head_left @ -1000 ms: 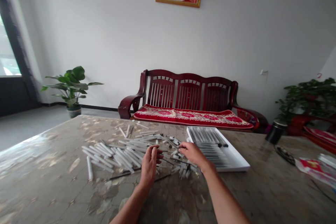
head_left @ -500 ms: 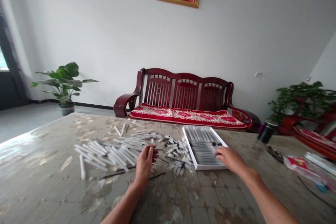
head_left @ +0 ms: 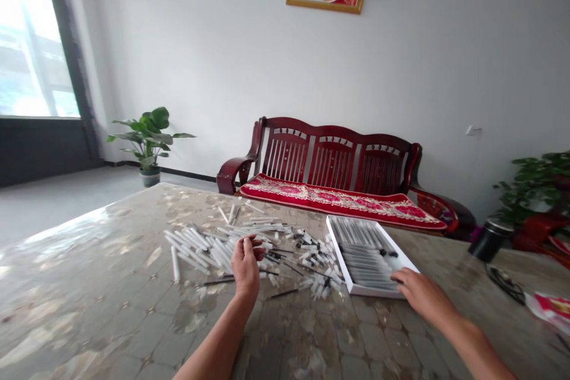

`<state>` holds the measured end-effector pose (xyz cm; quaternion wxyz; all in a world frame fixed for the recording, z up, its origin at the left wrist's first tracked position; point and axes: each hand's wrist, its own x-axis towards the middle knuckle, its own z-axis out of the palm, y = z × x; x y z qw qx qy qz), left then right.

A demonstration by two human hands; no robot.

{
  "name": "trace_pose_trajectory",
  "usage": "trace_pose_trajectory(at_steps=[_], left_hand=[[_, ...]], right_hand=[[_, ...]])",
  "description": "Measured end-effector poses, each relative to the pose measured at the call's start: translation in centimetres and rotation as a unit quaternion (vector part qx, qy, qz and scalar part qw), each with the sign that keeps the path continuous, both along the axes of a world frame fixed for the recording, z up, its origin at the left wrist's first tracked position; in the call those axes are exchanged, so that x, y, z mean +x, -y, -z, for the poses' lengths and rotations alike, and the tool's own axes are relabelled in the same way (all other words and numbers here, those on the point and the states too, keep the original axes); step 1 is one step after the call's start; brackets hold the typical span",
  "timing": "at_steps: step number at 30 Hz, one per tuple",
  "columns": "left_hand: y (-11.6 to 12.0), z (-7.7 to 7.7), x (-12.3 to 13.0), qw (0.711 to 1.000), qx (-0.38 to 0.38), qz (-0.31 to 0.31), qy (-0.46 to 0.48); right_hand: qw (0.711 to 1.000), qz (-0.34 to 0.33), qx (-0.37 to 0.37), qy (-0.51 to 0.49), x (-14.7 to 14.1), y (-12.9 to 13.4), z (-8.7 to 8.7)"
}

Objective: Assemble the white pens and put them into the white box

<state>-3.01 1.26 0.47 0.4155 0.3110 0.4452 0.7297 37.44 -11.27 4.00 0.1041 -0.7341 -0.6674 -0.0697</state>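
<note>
Lined up in two rows inside a shallow white box (head_left: 370, 292), right of centre on the worktop (head_left: 146, 323): slim translucent tubes (head_left: 365, 268), with a few black ends (head_left: 392, 254) toward the box's right side. At the near right corner of the box, the right hand (head_left: 421, 291), fingers bent and close together, tips near the lower row; cannot tell of anything pinched there. Possible mishap, by judgement: a knock from the fingertips or a drag of the wrist across the rim, enough to skew the neat lower row or shift the box. Just left of the box, small pale and black pieces (head_left: 312, 247) in a loose scatter, easily shoved about by such a shift. Farther left, a heap of white tubes (head_left: 200, 246), beside the left hand (head_left: 246, 267), thumb and fingers curled toward each other, any grip too small to make out. Around its wrist, dark thin rods (head_left: 284, 294), liable to roll at a brush from the forearm. Beyond the worktop, a red-covered wooden bench (head_left: 333, 160).
</note>
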Motion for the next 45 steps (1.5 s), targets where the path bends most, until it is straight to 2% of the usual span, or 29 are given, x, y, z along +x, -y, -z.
trace_pose_trajectory(at_steps=[4, 7, 9, 12, 15, 17, 20, 24, 29, 34, 39, 41, 45], left_hand=[[-0.9, 0.1, -1.1, 0.997, -0.018, -0.05, 0.049], [-1.3, 0.1, -1.5, 0.995, -0.021, -0.068, 0.065], [-1.4, 0.1, -1.5, 0.995, -0.019, -0.073, 0.064], [-1.4, -0.1, -1.5, 0.995, -0.015, -0.077, 0.066], [-1.4, -0.2, -1.7, 0.993, -0.02, -0.083, 0.085], [-1.4, -0.2, -1.9, 0.992, -0.026, -0.086, 0.094], [-1.5, -0.1, -2.2, 0.99, -0.026, -0.092, 0.103], [-1.9, 0.1, -2.5, 0.988, -0.017, -0.1, 0.116], [-2.2, 0.4, -2.5, 0.988, -0.02, -0.106, 0.106], [-2.0, 0.6, -2.0, 0.995, -0.026, -0.087, 0.047], [-1.2, 0.7, -0.8, 0.998, -0.018, -0.017, -0.057], [-0.8, 0.7, -0.1, 0.996, -0.018, 0.019, -0.082], [-0.2, 1.0, 1.1, 0.989, -0.027, 0.083, -0.123]], right_hand=[[1.0, 0.01, 0.017, 0.02, -0.2, -0.5, 0.4], [0.998, -0.002, 0.062, 0.003, -3.2, -1.5, 0.0], [0.996, -0.031, 0.069, -0.036, -6.8, -2.7, -0.4], [0.99, -0.1, 0.021, -0.093, -13.7, -5.1, -0.5], [0.98, -0.148, -0.007, -0.134, -20.7, -8.0, 0.1], [0.976, -0.147, -0.019, -0.16, -24.7, -9.9, 0.7], [0.976, -0.148, -0.03, -0.158, -29.2, -12.0, 1.3], [0.983, -0.149, -0.055, -0.092, -32.7, -13.1, 1.5], [0.985, -0.163, -0.061, -0.013, -33.6, -12.6, 1.2], [0.986, -0.162, -0.049, -0.007, -31.3, -12.3, 1.7], [0.981, -0.14, -0.027, -0.129, -27.1, -12.5, 3.0], [0.964, -0.143, -0.006, -0.222, -25.7, -12.4, 3.6], [0.912, -0.154, 0.044, -0.378, -24.6, -11.9, 5.0]])
